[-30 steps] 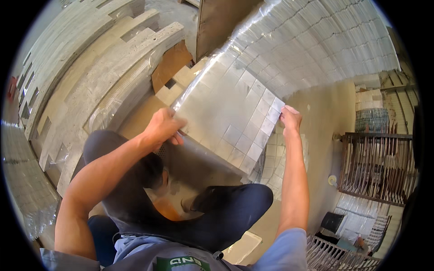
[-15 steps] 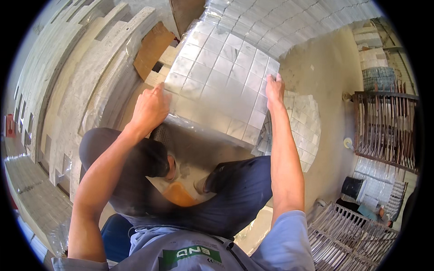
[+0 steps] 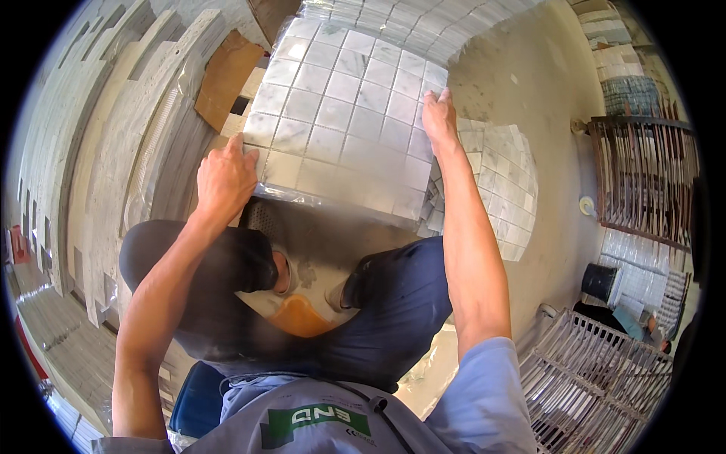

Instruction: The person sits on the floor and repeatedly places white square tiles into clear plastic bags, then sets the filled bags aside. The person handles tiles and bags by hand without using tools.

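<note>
A square mosaic tile sheet (image 3: 340, 113) of white, grey-veined marble lies before me, apparently on a stack with clear plastic film along its near edge. My left hand (image 3: 227, 174) is closed at the sheet's left edge, near the lower corner, with its fingertips on the border tiles. At the right edge, higher up, my right hand (image 3: 441, 117) pinches the border between thumb and fingers. What lies directly beneath the sheet is hidden.
More mosaic sheets (image 3: 505, 181) lie low at the right. Wrapped tile stacks (image 3: 378, 11) stand beyond, with pale stacked slabs (image 3: 132, 113) at left. Slatted racks (image 3: 643, 181) line the far right. Brown cardboard (image 3: 229, 76) and an orange object (image 3: 299, 316) between my feet also show.
The whole view has shifted slightly with my head. The sheet and both hands now appear farther left and a little higher, the sheet turned slightly. Both hands keep their places on its edges.
</note>
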{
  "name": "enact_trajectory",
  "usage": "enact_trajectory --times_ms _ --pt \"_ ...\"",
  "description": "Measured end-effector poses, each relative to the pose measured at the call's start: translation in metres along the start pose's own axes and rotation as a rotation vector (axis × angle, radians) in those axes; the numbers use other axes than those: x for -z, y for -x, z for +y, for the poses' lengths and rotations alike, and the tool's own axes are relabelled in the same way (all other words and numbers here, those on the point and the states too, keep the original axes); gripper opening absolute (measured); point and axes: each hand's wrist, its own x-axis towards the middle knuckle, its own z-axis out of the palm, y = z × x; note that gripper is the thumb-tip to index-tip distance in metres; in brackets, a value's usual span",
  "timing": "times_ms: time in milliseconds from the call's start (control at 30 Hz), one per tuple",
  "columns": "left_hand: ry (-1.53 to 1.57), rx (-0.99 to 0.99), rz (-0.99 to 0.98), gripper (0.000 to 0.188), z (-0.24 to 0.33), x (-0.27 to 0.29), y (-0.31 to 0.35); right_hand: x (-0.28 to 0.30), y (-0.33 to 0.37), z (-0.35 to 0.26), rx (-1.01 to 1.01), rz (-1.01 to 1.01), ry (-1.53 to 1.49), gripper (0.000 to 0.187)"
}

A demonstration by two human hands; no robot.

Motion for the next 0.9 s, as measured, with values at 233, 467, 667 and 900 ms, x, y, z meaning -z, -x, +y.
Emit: enact_trajectory --times_ms 233,467,667,900 --pt "0.178 0.056 -0.089 0.046 -0.016 0.002 -0.006 0.048 0.015 -0.003 -0.179 -0.061 -0.506 0.063" --pt "0.4 0.148 0.169 0.05 -0.013 0.015 -0.017 0.172 0.18 0.036 0.021 0.322 -0.418 0.038" --pt "0.711 0.103 0.171 0.051 -0.032 -0.001 -0.038 0.181 0.423 0.262 -0.48 0.64 -0.096 0.029" --pt "0.606 -0.081 0.238 0.048 -0.05 -0.02 -0.057 0.122 0.589 0.318 -1.046 0.403 0.168 0.065"
